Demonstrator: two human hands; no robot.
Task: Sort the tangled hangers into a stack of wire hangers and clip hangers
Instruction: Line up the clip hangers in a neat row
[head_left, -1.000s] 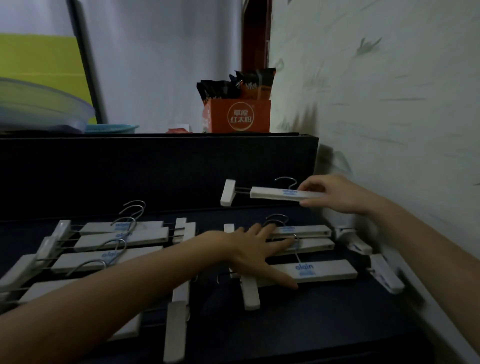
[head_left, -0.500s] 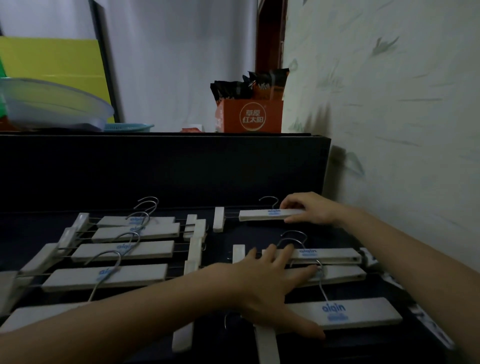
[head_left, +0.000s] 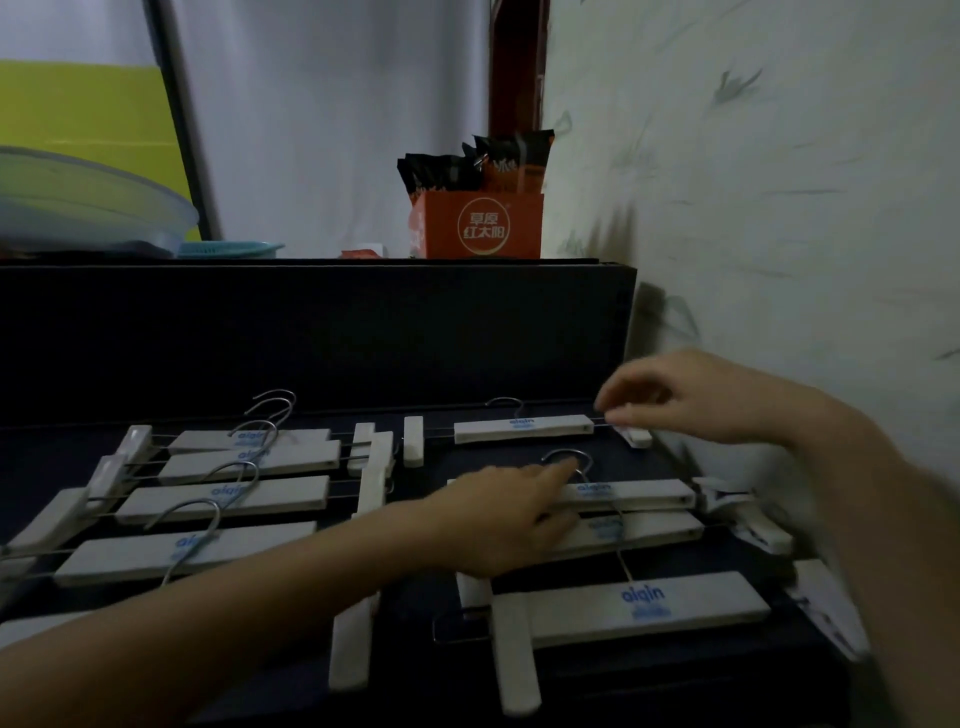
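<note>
White clip hangers with metal hooks lie on a dark surface (head_left: 415, 613). Several of them sit in a neat row at the left (head_left: 223, 499). At the right, three more lie one before the other (head_left: 631, 605). My left hand (head_left: 511, 517) rests flat on the middle ones, with its index finger by a hook (head_left: 569, 457). A single hanger (head_left: 522, 428) lies at the back right. My right hand (head_left: 691, 400) is blurred, and its fingertips are at that hanger's right end. Whether they pinch it is unclear.
A tall black panel (head_left: 311, 338) rises behind the hangers. On top of it stand an orange box of sachets (head_left: 478, 228), a clear plastic basin (head_left: 78, 208) and a teal basket (head_left: 228, 249). A patterned wall (head_left: 779, 208) closes the right side.
My right hand brought the single hanger down from the air and set it flat at the back right. My left hand stayed on the right group, its fingers shifting toward the hook.
</note>
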